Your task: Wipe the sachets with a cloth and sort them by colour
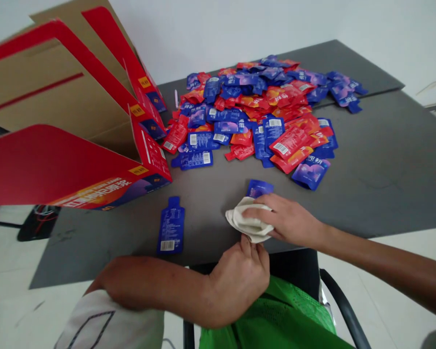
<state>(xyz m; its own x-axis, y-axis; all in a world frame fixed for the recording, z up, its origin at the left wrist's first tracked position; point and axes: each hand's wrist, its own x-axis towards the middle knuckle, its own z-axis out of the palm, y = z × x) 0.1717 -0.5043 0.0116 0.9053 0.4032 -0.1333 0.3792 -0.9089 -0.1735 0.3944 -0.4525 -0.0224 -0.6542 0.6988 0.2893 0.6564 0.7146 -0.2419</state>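
A white cloth (247, 222) is seen at the near edge of a grey desk (385, 169). The right hand (287, 220) is laid flat over it, fingers stretched out and nothing gripped. The left hand (240, 276), wrist bent, is curled against the cloth's near edge; whether the cloth is pinched cannot be told. A blue pouch (258, 188) is partly covered just behind the cloth. To the cloth's left a second blue pouch (171, 226) is laid flat, with a barcode and small unreadable print showing. Further behind the cloth is a heap of red and blue pouches (265, 106). At its far left an open red carton (58, 165) is printed with characters too blurred to be read.
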